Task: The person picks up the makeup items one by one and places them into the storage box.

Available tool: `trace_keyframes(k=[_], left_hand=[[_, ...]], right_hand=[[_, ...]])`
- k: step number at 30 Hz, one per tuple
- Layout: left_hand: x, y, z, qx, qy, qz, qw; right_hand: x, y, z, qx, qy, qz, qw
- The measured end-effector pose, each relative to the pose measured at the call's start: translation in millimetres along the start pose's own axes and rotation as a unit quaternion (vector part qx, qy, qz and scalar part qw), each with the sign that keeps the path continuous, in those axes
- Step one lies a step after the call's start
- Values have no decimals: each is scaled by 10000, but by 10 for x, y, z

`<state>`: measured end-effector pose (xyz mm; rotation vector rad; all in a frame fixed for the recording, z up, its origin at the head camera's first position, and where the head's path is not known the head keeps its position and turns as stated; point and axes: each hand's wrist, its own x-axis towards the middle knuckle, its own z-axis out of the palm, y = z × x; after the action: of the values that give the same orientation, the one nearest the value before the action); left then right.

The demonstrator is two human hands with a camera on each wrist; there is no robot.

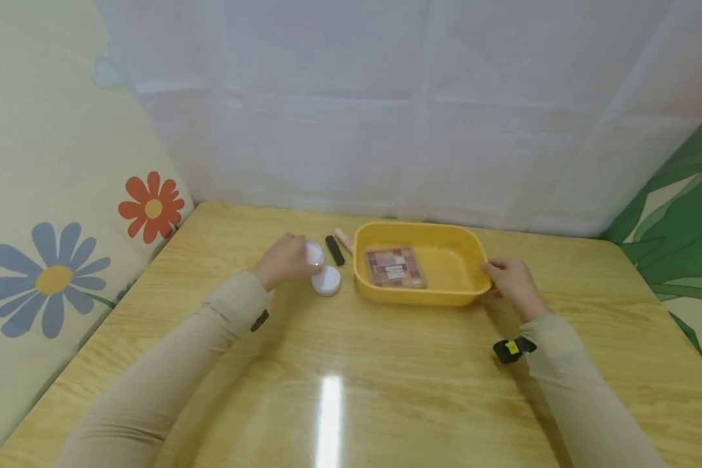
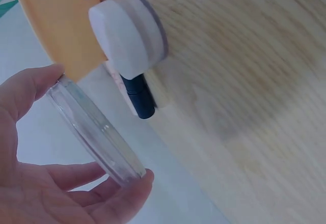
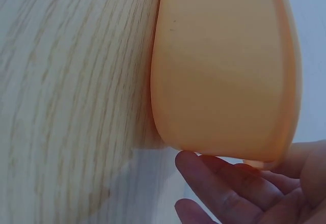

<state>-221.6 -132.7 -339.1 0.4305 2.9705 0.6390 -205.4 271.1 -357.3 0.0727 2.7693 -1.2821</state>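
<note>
In my left hand [image 1: 283, 261] I hold a round, flat, clear-sided case [image 2: 97, 132] by its edges, thumb on one side and fingertips on the other. A squat white round jar [image 1: 326, 281] stands on the table just beside that hand. Behind the jar lie a black tube [image 1: 335, 250] and a pale pink tube [image 1: 344, 240]. My right hand [image 1: 511, 283] grips the right end of a yellow plastic basin [image 1: 415, 296], thumb at the rim and fingers against the outside. Inside the basin, at its left, lies an eyeshadow palette [image 1: 395, 266] with a checkered cover.
The wood-grain table [image 1: 398, 377] has a bright light reflection near its front. A white cloth [image 1: 327, 130] hangs along the back edge. Flower-patterned panels [image 1: 52, 279] stand at the left and right sides.
</note>
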Motion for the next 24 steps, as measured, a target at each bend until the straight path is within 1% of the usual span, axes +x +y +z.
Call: trace_keyframes(k=[4, 6, 14, 19, 24], left_hand=[[-9, 67, -35, -20, -103, 87, 9999], [-19, 100, -58, -66, -141, 81, 9998], [-34, 162, -107, -57, -156, 201, 9997], [-41, 216, -131, -82, -129, 363, 9992], [-34, 260, -127, -66, -213, 400, 9989]], right_hand=[[3, 11, -4, 46, 1, 24, 10000], [4, 10, -3, 70, -8, 56, 10000], [11, 7, 4, 48, -33, 44, 10000], [18, 23, 6, 66, 17, 26, 10000], [10, 12, 0, 70, 13, 42, 10000]])
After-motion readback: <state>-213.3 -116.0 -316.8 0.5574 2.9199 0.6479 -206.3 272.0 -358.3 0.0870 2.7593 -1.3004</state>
